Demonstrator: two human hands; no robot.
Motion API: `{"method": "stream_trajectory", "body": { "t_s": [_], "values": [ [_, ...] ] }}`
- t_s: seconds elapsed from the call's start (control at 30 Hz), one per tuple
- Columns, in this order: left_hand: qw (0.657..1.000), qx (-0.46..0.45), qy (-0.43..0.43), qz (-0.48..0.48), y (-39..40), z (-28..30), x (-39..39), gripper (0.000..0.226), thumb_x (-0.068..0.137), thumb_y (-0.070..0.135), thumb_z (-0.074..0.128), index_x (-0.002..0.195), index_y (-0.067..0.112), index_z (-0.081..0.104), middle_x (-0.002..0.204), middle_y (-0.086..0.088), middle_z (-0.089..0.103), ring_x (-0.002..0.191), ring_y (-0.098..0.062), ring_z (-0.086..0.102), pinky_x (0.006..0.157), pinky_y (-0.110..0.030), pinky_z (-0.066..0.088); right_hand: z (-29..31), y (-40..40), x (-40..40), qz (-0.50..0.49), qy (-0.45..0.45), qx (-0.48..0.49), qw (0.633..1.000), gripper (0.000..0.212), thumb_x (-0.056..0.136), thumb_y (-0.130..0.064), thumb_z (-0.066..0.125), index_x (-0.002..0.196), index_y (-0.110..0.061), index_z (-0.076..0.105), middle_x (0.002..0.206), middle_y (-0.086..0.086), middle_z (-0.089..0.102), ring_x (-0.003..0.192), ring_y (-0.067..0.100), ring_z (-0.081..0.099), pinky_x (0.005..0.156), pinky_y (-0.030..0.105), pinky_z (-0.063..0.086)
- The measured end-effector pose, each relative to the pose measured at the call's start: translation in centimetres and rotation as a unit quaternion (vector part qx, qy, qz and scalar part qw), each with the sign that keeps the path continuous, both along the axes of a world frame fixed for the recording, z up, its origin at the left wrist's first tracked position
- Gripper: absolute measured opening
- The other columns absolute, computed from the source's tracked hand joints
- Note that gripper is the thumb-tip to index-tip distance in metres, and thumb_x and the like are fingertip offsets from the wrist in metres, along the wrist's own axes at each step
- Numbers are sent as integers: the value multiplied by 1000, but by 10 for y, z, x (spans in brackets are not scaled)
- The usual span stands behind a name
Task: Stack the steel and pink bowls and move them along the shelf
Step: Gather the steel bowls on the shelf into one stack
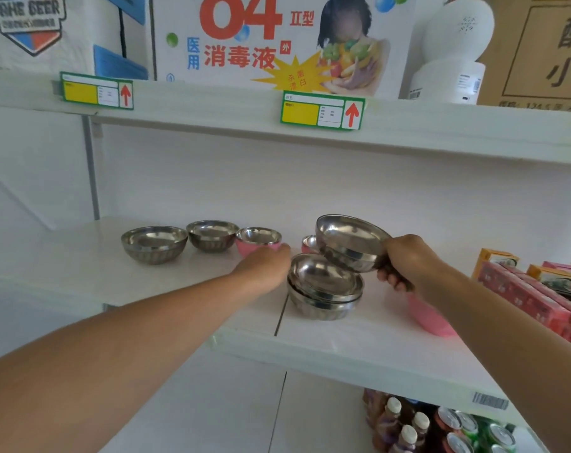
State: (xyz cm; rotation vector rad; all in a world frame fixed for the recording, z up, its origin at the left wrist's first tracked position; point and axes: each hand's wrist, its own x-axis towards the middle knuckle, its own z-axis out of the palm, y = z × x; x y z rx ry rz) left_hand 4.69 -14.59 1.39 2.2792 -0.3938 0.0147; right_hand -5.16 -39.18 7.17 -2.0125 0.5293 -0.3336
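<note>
On the white shelf [166,282], toward its back left, two steel bowls [154,244] [212,235] stand upright, mouths up, just beside each other. Next right, a pink bowl with a steel lining [258,243] sits touching the second one. The left hand [264,268] reaches just in front of this pink bowl, fingers partly hidden, so I cannot tell whether its grip is wide or narrow. Near the shelf's middle stands a stack of steel bowls [325,294], mouths up, with another pink bowl [308,243] behind it. The right hand [405,263] has its grip closed on the rim of a tilted steel bowl [351,241], its mouth facing left and toward the camera, above the stack. A further pink bowl [429,317] sits beneath the right wrist, near the shelf's front edge. Red cartons [532,294] line the right end.
</note>
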Motion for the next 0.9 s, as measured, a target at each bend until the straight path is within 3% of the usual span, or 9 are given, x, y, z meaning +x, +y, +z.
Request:
{"method": "stream_trajectory", "body": {
  "t_s": [0.07, 0.17, 0.33, 0.47, 0.6, 0.67, 0.77, 0.9],
  "values": [
    [999, 23, -27, 12, 21, -1, 4, 55, 113, 50, 29, 86, 14, 60, 79, -3, 62, 74, -19, 61, 69, -32, 42, -2, 6, -1, 7, 11, -29, 999, 34, 92, -13, 45, 75, -1, 72, 51, 10, 63, 33, 16, 43, 36, 19, 31],
    [995, 56, -50, 59, 54, -7, 7, 49, 110, 44, 34, 73, 19, 55, 66, 0, 60, 62, -18, 57, 58, -31, 36, -9, 17, 2, 14, 41, -59, 997, 29, 94, -13, 43, 74, -7, 64, 49, 7, 56, 36, 17, 37, 41, 19, 29],
    [995, 57, -35, 76, 88, -18, 3, 60, 104, 60, 29, 89, 14, 65, 89, -8, 74, 82, -23, 69, 69, -33, 45, -24, 27, 11, 4, 69, -141, 988, 38, 100, -25, 44, 67, -11, 56, 48, 3, 52, 41, 17, 41, 46, 20, 34],
    [975, 173, -85, 112, 99, -22, -12, 56, 97, 57, 28, 84, 17, 65, 84, -2, 67, 88, -31, 70, 76, -35, 50, -32, 21, 7, 12, 74, -190, 979, 44, 99, -39, 48, 75, -6, 65, 46, 3, 61, 36, 19, 48, 47, 21, 40],
    [955, 248, -125, 101, 101, -21, -22, 57, 104, 61, 33, 100, 22, 75, 81, 5, 57, 85, -29, 62, 78, -37, 46, -36, 12, -10, 13, 58, -264, 963, 65, 104, -55, 33, 88, -8, 74, 66, 9, 77, 48, 25, 68, 54, 28, 52],
    [949, 268, -137, 94, 104, -23, -26, 56, 105, 60, 33, 99, 22, 74, 78, 5, 54, 82, -29, 59, 77, -37, 44, -39, 7, -25, 27, 61, -354, 933, 49, 106, -44, 37, 89, -11, 68, 83, 14, 76, 70, 29, 72, 63, 32, 52],
    [938, 290, -160, 101, 110, -27, -36, 51, 103, 61, 34, 96, 25, 71, 83, 3, 58, 82, -29, 59, 76, -38, 43, -51, 2, -50, 55, 93, -407, 907, 25, 105, -37, 48, 87, -21, 56, 83, 6, 68, 73, 21, 66, 60, 31, 43],
    [927, 324, -155, 112, 120, -31, -59, 56, 102, 65, 36, 116, 27, 74, 116, -3, 73, 104, -31, 70, 81, -39, 46, -60, 12, -79, 128, 123, -419, 891, 23, 101, -46, 58, 95, -25, 65, 91, -3, 69, 83, 16, 67, 69, 33, 50]
  ]
}}
